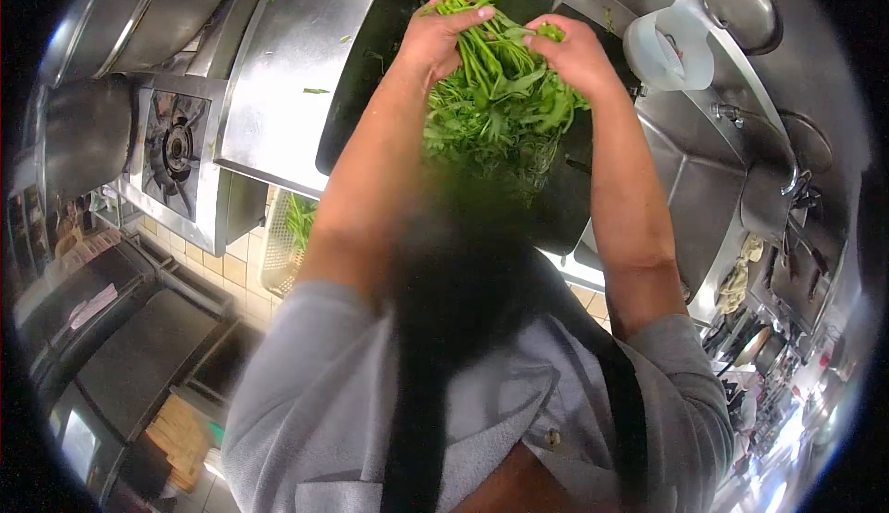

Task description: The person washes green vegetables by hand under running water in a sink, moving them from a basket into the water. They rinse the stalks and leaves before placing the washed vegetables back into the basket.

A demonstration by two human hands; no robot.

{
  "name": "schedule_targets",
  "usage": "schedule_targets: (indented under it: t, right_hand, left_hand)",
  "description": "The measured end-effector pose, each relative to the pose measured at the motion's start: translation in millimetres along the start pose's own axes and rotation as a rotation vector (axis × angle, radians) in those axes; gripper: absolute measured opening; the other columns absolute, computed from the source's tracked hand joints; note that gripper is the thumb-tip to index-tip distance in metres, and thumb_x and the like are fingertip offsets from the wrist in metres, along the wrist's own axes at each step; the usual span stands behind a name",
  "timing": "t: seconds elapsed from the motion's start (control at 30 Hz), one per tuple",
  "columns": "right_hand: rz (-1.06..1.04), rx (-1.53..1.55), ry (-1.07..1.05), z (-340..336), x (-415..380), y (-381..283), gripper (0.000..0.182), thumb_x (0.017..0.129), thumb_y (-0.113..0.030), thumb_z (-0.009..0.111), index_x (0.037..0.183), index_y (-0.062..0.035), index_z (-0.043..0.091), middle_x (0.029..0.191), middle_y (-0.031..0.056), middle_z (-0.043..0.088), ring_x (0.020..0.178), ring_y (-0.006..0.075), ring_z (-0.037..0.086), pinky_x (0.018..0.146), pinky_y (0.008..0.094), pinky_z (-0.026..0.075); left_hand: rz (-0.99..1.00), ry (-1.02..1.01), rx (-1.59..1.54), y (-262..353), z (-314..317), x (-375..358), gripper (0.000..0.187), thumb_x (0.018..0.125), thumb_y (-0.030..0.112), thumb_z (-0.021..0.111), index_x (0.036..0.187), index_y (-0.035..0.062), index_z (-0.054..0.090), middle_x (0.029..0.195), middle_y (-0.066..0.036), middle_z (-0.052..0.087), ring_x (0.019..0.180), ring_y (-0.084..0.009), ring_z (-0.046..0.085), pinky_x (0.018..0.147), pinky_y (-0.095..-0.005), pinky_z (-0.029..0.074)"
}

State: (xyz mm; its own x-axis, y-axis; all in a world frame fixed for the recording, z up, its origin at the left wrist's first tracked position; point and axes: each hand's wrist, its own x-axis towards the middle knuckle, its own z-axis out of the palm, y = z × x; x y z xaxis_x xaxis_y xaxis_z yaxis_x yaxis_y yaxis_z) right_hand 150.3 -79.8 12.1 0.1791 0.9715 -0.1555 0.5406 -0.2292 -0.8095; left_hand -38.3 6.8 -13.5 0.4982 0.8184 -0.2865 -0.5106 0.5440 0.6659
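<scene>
Over the dark sink basin (356,96) I hold a thick bunch of leafy greens (500,96) with long green stems. My left hand (433,39) is closed around the stems at the upper left of the bunch, thumb lying across them. At the upper right, my right hand (576,55) is closed on more of the same greens, its fingertips partly hidden by the stems and leaves. The leaves hang below both hands into the basin, where a dark blur covers the lowest part.
A steel counter (287,68) with leaf scraps adjoins the sink on the left, beyond it a gas burner (176,147). Below the counter, a white basket (278,244) contains more greens. On the right are a translucent plastic container (681,50), another steel sink (690,189) and a faucet (787,180).
</scene>
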Motion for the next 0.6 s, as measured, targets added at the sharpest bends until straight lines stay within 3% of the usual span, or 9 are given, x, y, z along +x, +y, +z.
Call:
schedule_targets:
  t: [0.07, 0.1, 0.13, 0.23, 0.33, 0.37, 0.6]
  right_hand:
    - [-0.042, -0.066, -0.018, -8.9, 6.7, 7.4, 0.028, 0.082, -0.027, 0.07, 0.102, -0.0075, 0.067, 0.063, 0.0004, 0.054, 0.055, 0.0084, 0.047, 0.052, 0.0265, 0.038]
    - [0.059, -0.135, -0.058, -16.1, 4.3, -7.1, 0.024, 0.08, -0.025, 0.067, 0.097, -0.0073, 0.07, 0.074, 0.0078, 0.066, 0.066, 0.0149, 0.059, 0.066, 0.0311, 0.048]
    - [0.058, -0.136, -0.06, -18.8, 4.9, -10.2, 0.024, 0.08, -0.025, 0.067, 0.097, -0.0073, 0.07, 0.074, 0.0078, 0.066, 0.066, 0.0149, 0.059, 0.066, 0.0311, 0.048]
    - [0.039, -0.059, -0.029, -23.5, 7.4, -9.4, 0.024, 0.08, -0.025, 0.067, 0.097, -0.008, 0.07, 0.073, 0.0064, 0.065, 0.065, 0.0139, 0.056, 0.066, 0.0301, 0.047]
    - [0.05, -0.09, -0.101, -26.4, 9.9, -11.5, 0.025, 0.08, -0.026, 0.066, 0.096, -0.0077, 0.07, 0.073, 0.0067, 0.065, 0.064, 0.0141, 0.056, 0.066, 0.0304, 0.048]
    - [0.028, -0.117, -0.089, -27.4, 7.9, -14.5, 0.026, 0.08, -0.027, 0.066, 0.096, -0.0075, 0.07, 0.072, 0.0077, 0.065, 0.065, 0.0149, 0.057, 0.067, 0.031, 0.048]
    - [-0.04, -0.226, -0.151, -24.9, 13.4, -12.0, 0.028, 0.08, -0.031, 0.065, 0.093, -0.0074, 0.071, 0.076, 0.0129, 0.066, 0.069, 0.0199, 0.06, 0.072, 0.0339, 0.049]
  left_hand:
    - [-0.042, -0.071, 0.105, 1.8, -4.5, -0.9, 0.028, 0.079, -0.004, 0.073, 0.102, 0.0019, 0.06, 0.088, -0.011, 0.067, 0.079, -0.022, 0.066, 0.07, -0.0384, 0.057]
    - [-0.032, -0.1, 0.165, 0.5, -5.8, 0.3, 0.028, 0.078, -0.003, 0.073, 0.104, 0.0015, 0.062, 0.089, -0.01, 0.067, 0.077, -0.0199, 0.066, 0.07, -0.0361, 0.056]
    - [-0.031, -0.099, 0.163, -2.2, -7.5, 3.0, 0.028, 0.078, -0.003, 0.073, 0.104, 0.0015, 0.062, 0.089, -0.01, 0.067, 0.077, -0.0199, 0.066, 0.07, -0.0361, 0.056]
    - [-0.008, -0.143, 0.288, -4.5, -5.2, 6.7, 0.04, 0.081, 0.01, 0.075, 0.116, 0.0008, 0.059, 0.091, -0.006, 0.065, 0.079, -0.017, 0.063, 0.07, -0.0323, 0.054]
    - [0.018, -0.096, 0.271, -1.5, 4.3, 6.2, 0.034, 0.078, 0.007, 0.077, 0.109, 0.0023, 0.064, 0.083, -0.004, 0.066, 0.071, -0.0135, 0.061, 0.065, -0.0285, 0.048]
    - [0.038, -0.11, 0.342, 0.0, 4.2, 7.9, 0.036, 0.077, 0.012, 0.08, 0.109, 0.0028, 0.067, 0.082, -0.002, 0.065, 0.068, -0.011, 0.057, 0.064, -0.0266, 0.045]
    - [0.109, -0.17, 0.724, 22.6, 27.2, 8.7, 0.038, 0.073, 0.019, 0.083, 0.107, 0.0065, 0.071, 0.088, 0.001, 0.067, 0.068, -0.008, 0.053, 0.066, -0.0244, 0.043]
